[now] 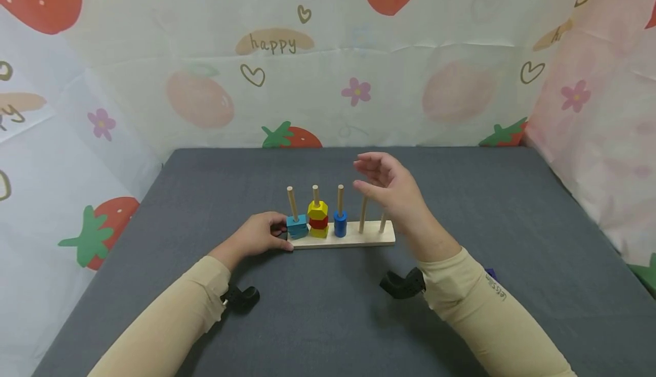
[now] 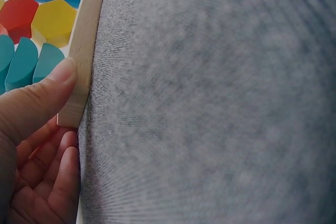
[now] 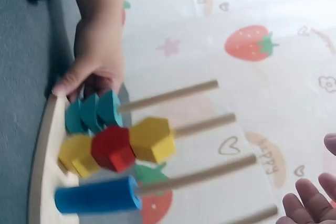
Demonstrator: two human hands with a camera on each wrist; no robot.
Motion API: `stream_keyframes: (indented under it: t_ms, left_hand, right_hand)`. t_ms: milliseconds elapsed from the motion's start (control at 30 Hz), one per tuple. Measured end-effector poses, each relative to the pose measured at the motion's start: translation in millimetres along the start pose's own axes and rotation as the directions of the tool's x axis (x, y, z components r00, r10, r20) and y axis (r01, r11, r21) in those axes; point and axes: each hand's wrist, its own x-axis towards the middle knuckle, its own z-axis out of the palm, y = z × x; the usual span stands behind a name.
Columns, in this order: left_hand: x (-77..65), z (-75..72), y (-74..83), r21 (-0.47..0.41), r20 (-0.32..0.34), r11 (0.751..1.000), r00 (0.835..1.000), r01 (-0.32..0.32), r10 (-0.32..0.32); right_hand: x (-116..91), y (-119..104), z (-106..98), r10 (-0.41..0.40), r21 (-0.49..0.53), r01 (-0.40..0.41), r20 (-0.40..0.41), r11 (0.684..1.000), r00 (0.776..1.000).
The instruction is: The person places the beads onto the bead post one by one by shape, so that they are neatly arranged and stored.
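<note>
A wooden peg board (image 1: 369,241) with several upright pegs stands on the dark cloth. My left hand (image 1: 256,233) grips its left end, thumb (image 2: 50,85) along the front edge and fingers bent behind the end. Teal half-round blocks (image 3: 90,113) are stacked on the leftmost peg, beside that hand. On the second peg a red hexagonal block (image 3: 114,148) sits between yellow ones (image 1: 318,210). Blue cylinders (image 1: 340,225) fill the lower part of the third peg. The two right pegs are bare. Above them hovers my right hand (image 1: 390,186), fingers loosely spread and holding nothing.
A small purple-blue object (image 1: 491,273) peeks out from behind the right sleeve (image 1: 461,291). Black wrist mounts (image 1: 243,298) hang under both forearms. A printed curtain (image 1: 400,58) rises at the back and sides of the cloth-covered table (image 1: 318,320).
</note>
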Motion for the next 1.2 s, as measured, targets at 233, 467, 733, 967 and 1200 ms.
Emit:
stream_keyframes:
  t_ms: [233, 467, 733, 967, 1200]
  left_hand:
    - [-1.3, 0.4, 0.8, 0.004, -0.001, 1.000, 1.000, 0.008, -0.008]
    - [-1.4, -0.1, 1.2, 0.004, 0.000, 1.000, 1.000, 0.013, -0.013]
    - [-2.4, -0.2, 1.6, 0.011, -0.004, 1.000, 1.000, 0.013, -0.013]
    - [-2.6, 0.7, 0.0, 0.004, -0.008, 1.000, 1.000, 0.003, -0.003]
    - [-3.2, -0.2, 1.4, 0.017, -0.006, 1.000, 1.000, -0.002, 0.002]
  right_hand:
    - [-7.5, 0.3, -32.9, -0.004, -0.023, 0.004, 0.015, 1.000, 1.000]
    - [-21.2, 12.4, -76.2, 0.053, -0.188, -0.042, 0.057, 0.981, 0.997]
    - [-41.3, 37.1, -124.4, 0.175, -0.383, -0.131, 0.084, 0.914, 0.981]
    - [-61.8, 62.9, -159.0, 0.236, -0.429, -0.169, 0.108, 0.887, 0.966]
    - [-83.6, 84.5, -180.4, 0.287, -0.410, -0.204, 0.151, 0.889, 0.946]
